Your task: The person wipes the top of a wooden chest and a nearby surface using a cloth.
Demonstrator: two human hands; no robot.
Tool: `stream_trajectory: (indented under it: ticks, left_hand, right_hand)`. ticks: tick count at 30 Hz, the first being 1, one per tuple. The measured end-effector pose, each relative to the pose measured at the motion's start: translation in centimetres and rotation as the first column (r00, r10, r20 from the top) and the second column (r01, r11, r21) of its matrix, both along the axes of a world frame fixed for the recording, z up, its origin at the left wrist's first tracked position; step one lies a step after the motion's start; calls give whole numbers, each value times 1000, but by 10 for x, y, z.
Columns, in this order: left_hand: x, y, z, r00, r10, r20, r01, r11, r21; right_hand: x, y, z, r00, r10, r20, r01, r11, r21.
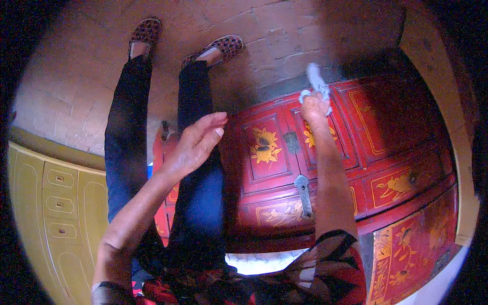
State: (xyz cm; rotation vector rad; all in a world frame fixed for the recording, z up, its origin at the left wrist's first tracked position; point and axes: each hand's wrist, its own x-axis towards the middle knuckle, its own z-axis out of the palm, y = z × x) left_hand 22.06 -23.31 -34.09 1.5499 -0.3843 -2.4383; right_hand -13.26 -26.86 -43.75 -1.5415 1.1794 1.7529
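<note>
My right hand (315, 108) is closed around a crumpled white cloth (318, 78). It is at the panelled door of a red painted wooden cabinet (234, 183), near the cabinet's edge by the floor. A painted yellow flower shows partly behind my right wrist. My left hand (200, 143) hangs over my dark trouser leg with nothing in it, its fingers extended and the thumb a little apart. Between the two arms are another yellow flower panel (265, 146), a small metal plate (291, 142) at the door seam and a long metal hasp (304, 196).
My feet in patterned shoes (146, 34) stand on the brick-like floor (274, 23). An olive cabinet (28, 183) with small drawers is at the left. More red painted furniture (415, 244) lies at the lower right. A pale wall edge (463, 152) bounds the right side.
</note>
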Motion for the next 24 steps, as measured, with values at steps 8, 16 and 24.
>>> stream_trajectory:
  ticks: [8, 16, 24]
  left_hand:
    - [7, 0, -4, 999, -44, 27, 44, 999, -2]
    - [6, -1, -2, 999, 18, 41, -18, 1000, -12]
    - [14, -7, -8, 998, 32, 45, -33, 999, 21]
  right_hand:
    - [-4, -6, 10, 993, 80, 90, -77, 996, -33]
    - [-37, -17, 2, 976, 209, -67, -217, 963, -161]
    - [64, 83, -5, 972, -32, 232, 35, 999, -6]
